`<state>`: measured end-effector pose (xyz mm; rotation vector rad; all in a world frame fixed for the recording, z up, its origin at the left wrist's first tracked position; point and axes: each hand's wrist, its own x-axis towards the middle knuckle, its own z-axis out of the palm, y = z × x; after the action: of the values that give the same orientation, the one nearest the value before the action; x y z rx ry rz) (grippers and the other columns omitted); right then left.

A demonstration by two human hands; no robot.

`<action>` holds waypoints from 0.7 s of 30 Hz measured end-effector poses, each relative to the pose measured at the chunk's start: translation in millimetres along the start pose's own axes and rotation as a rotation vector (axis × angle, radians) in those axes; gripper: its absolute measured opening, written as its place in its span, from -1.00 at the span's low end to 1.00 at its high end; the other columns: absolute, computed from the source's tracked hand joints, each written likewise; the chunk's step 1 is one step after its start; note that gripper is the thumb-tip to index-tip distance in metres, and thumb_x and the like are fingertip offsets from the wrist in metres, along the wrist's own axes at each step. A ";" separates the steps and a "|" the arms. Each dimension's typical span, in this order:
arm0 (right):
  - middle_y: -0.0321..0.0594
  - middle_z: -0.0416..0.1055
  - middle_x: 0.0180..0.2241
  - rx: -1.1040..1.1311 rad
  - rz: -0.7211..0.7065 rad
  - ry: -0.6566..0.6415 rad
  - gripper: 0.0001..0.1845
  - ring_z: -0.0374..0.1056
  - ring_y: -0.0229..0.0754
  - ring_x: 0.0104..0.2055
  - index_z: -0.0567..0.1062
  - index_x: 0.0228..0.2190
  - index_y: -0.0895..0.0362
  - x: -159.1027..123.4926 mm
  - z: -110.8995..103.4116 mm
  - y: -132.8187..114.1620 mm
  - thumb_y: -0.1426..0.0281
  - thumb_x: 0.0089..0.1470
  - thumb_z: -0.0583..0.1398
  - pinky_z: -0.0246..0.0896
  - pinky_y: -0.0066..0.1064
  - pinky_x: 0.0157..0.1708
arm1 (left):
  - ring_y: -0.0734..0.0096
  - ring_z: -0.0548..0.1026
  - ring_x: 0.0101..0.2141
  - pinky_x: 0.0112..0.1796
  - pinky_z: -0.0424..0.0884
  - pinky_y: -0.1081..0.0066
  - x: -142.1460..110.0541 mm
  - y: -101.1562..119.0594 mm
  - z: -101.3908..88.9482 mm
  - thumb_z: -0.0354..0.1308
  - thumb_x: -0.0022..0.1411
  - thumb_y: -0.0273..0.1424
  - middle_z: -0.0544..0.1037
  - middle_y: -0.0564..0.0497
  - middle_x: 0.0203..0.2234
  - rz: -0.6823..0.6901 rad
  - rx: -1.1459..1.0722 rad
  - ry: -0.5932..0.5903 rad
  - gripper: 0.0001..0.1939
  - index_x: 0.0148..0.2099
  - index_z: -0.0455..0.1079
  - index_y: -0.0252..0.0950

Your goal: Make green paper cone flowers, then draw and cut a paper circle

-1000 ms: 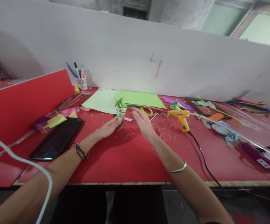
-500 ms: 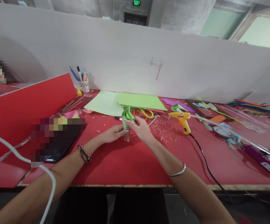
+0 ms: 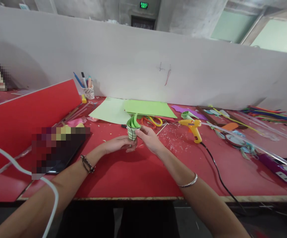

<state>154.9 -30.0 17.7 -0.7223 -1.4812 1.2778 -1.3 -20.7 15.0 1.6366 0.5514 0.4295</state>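
Note:
A rolled green paper cone, pale with dark lines outside and bright green in its curled top, is held upright above the red table. My left hand is closed around its lower end from below, a ring showing on one finger. On the other side my right hand pinches the cone's edge between thumb and fingers. Behind the cone lie scissors with orange and yellow handles, and a dark-tipped pen partly hidden by it.
Right of my hands lies a yellow glue gun with a black cord. Green paper sheets are at the back. A pen cup stands back left, near a leaning red board. A purple power strip sits far right.
The cone has shifted slightly left and turned, showing more of its lined outside. My left hand has moved further under it; my right hand still pinches its edge.

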 end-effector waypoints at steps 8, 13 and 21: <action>-0.25 0.41 -0.34 0.010 0.022 -0.010 -0.66 0.31 -0.26 -0.27 0.41 -0.34 0.13 -1.3 1.0 0.1 0.23 -0.20 0.23 0.20 -0.36 -0.19 | 0.57 0.03 -0.63 -0.54 0.02 0.43 3.0 -1.5 0.7 -0.11 0.08 -0.37 0.08 0.15 -0.69 -0.002 -0.009 0.031 -0.78 -0.57 0.05 -0.30; -0.30 0.37 -0.43 -0.023 0.042 -0.015 -0.70 0.29 -0.30 -0.39 0.35 -0.37 0.14 -1.7 3.5 -2.2 0.27 -0.19 0.22 0.22 -0.41 -0.32 | 0.53 0.22 -0.53 -0.41 0.19 0.42 3.3 -5.8 2.2 -0.09 0.11 -0.34 0.23 0.10 -0.61 0.033 0.119 0.100 -0.80 -0.51 0.15 -0.32; -0.30 0.27 -0.43 -0.547 -0.206 0.196 -0.75 0.22 -0.26 -0.38 0.28 -0.40 0.14 -1.5 0.1 -5.6 0.31 -0.18 0.19 0.13 -0.41 -0.35 | 0.40 0.33 -0.24 -0.27 0.30 0.40 8.0 -14.3 -3.9 0.07 0.08 -0.32 0.31 -0.13 -0.16 0.166 0.279 0.353 -0.60 -0.04 0.11 -0.32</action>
<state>156.3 -32.9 22.6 -0.9854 -1.7051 0.6232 1.5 -11.6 1.1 1.8946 0.7669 0.8032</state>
